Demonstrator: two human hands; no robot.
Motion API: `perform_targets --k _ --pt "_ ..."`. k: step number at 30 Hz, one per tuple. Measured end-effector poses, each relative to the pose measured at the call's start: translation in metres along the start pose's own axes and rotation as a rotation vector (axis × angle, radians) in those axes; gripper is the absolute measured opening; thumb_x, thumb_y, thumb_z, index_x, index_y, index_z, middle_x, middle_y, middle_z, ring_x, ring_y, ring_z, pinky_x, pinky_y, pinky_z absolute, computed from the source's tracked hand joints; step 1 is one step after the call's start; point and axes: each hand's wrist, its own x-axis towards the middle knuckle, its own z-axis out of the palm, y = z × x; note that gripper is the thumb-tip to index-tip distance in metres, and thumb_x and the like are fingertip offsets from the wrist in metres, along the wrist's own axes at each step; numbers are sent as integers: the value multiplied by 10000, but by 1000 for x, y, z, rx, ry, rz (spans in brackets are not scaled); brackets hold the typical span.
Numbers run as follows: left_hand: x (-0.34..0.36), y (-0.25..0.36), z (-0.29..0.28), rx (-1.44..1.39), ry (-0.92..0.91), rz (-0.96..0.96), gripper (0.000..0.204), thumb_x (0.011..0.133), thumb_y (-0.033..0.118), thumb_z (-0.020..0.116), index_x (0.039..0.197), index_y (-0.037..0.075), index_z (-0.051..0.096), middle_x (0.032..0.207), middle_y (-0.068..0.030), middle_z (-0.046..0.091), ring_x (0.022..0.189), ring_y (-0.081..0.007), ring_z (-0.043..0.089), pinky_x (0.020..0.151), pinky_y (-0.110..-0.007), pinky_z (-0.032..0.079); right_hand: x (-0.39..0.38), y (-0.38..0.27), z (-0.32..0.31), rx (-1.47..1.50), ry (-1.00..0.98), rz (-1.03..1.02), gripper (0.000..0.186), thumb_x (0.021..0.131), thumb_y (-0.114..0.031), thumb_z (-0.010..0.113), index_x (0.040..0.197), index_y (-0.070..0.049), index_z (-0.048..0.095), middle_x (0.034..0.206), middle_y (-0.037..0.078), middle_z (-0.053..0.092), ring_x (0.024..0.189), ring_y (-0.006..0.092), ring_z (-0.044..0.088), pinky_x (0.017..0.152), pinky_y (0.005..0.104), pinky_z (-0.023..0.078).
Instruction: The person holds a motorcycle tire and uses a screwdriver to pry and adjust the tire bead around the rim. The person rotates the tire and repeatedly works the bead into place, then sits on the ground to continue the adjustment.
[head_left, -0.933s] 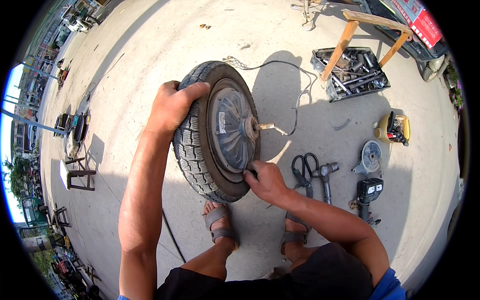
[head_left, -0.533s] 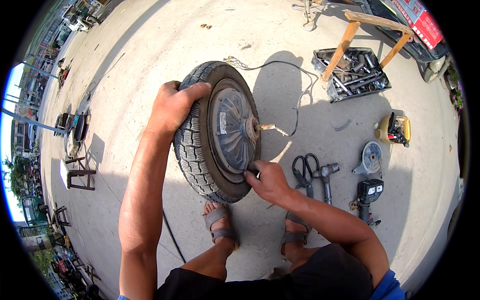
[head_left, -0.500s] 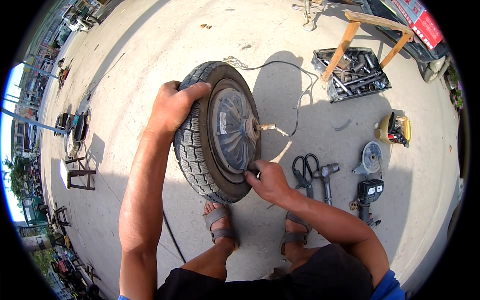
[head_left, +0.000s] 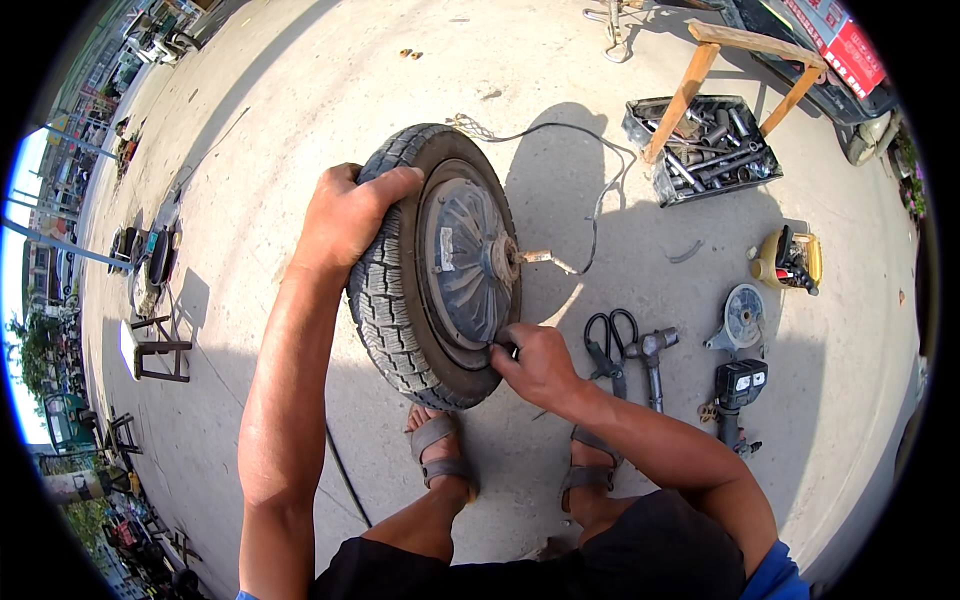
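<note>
A hub motor wheel [head_left: 465, 270] with a knobby black tyre stands tilted in front of me, its dusty finned metal side facing right. My left hand [head_left: 355, 212] grips the tyre's upper left, thumb across the sidewall. At the lower right of the rim, my right hand [head_left: 535, 362] is closed, thumb and forefinger pinched against the wheel; the exact part between the fingertips is hidden. From the axle [head_left: 535, 256] a dark cable [head_left: 597, 215] runs out over the ground and loops behind the wheel.
Right of the wheel lie black-handled scissors [head_left: 608, 345], a hammer [head_left: 653, 355], a round metal cover [head_left: 743, 318] and a cordless power tool [head_left: 738, 390]. Beyond are a cut yellow jug [head_left: 768, 262], a crate of tools [head_left: 720, 185] and a wooden frame [head_left: 690, 90]. A stool [head_left: 155, 347] stands left.
The wheel has shifted very slightly under my hands. Both hands keep nearly the same places on it.
</note>
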Motion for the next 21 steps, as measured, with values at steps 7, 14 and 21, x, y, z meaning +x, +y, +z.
perform_targets --k 7,14,21 --pt "-1 1 1 18 1 -12 643 815 397 766 1060 -190 672 864 -247 736 696 -270 723 631 -346 573 1 2 -2 -15 -45 6 242 884 -193 714 814 33 664 816 255 679 799 485 667 724 565 519" --pt "1 2 3 16 21 -9 702 758 395 787 1084 -217 677 883 -290 752 720 -316 756 667 -371 604 2 3 -2 -17 -37 -7 230 898 -183 706 817 28 663 819 254 678 798 487 664 724 571 515" --pt "1 2 3 26 20 -5 699 758 403 784 1069 -216 685 872 -283 754 716 -313 757 672 -368 603 0 1 -4 -11 -16 -25 234 896 -178 703 806 31 651 818 253 676 792 490 661 717 571 513"
